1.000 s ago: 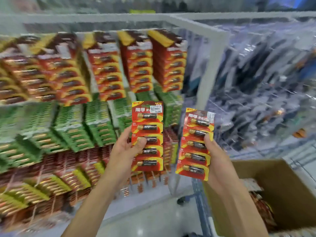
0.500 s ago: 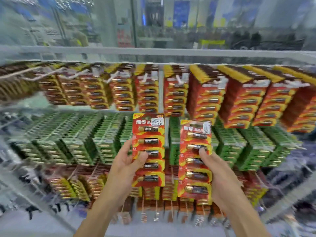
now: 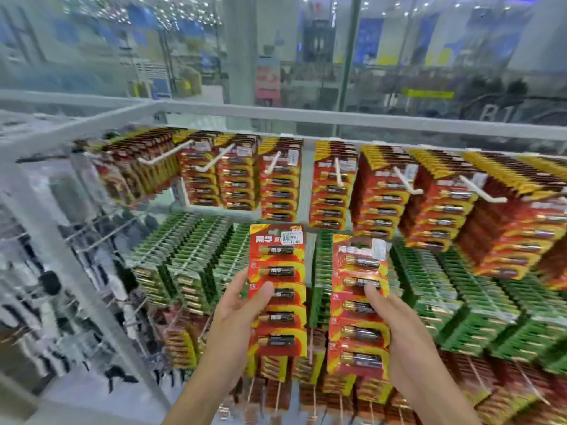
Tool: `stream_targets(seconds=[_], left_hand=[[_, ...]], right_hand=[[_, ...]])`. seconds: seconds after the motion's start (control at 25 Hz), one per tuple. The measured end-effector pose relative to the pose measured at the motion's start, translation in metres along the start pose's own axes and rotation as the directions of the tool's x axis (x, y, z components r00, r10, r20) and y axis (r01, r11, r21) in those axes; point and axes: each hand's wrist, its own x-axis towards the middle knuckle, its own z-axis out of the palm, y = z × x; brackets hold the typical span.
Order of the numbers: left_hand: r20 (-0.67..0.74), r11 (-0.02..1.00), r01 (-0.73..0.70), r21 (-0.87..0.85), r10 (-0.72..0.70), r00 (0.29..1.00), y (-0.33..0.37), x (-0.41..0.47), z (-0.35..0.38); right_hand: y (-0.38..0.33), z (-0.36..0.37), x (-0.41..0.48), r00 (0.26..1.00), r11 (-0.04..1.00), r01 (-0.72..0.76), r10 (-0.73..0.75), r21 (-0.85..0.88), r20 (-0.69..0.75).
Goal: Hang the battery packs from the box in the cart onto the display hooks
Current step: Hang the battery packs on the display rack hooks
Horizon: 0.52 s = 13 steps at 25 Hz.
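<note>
My left hand (image 3: 237, 314) grips a red-and-yellow battery pack (image 3: 279, 271) upright by its left edge, thumb across the front. My right hand (image 3: 395, 329) holds a second red battery pack (image 3: 357, 305) by its right side. Both packs are raised in front of the green middle row, just below the top row of red packs. White display hooks (image 3: 339, 170) stick out of that top row, each carrying several red packs. The cart and its box are out of view.
A white metal rack frame (image 3: 214, 113) borders the display on top and left. Green battery packs (image 3: 190, 256) fill the middle row and more red packs (image 3: 306, 381) hang below. Dark goods hang on the rack's left side (image 3: 49, 283).
The view has swung left and up, away from the cart box to the display's front. Both hands have kept their packs and now hold them a little higher, nearer the top row.
</note>
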Motion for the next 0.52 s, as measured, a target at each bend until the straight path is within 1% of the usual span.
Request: stream_targets(seconds=[0.16, 0.32, 0.44, 0.52], left_hand=[[-0.067, 0.999, -0.033, 0.040, 0.036, 0.997, 0.007, 0.006, -0.014], [-0.182, 0.996, -0.080, 0.024, 0.083, 0.980, 0.011, 0.009, -0.025], [-0.255, 0.991, -0.124, 0.042, 0.130, 0.958, 0.018, 0.010, -0.038], [-0.277, 0.987, -0.147, 0.061, 0.158, 0.948, 0.030, 0.015, -0.050]], right_hand=[[0.007, 0.021, 0.023, 0.997, 0.998, -0.041, 0.039, 0.041, 0.064], [0.008, 0.039, 0.043, 0.979, 0.997, -0.050, 0.039, 0.051, 0.198], [0.017, 0.052, 0.057, 0.970, 0.998, -0.065, 0.058, 0.023, 0.238], [0.018, 0.064, 0.062, 0.963, 0.997, -0.068, 0.054, 0.045, 0.263]])
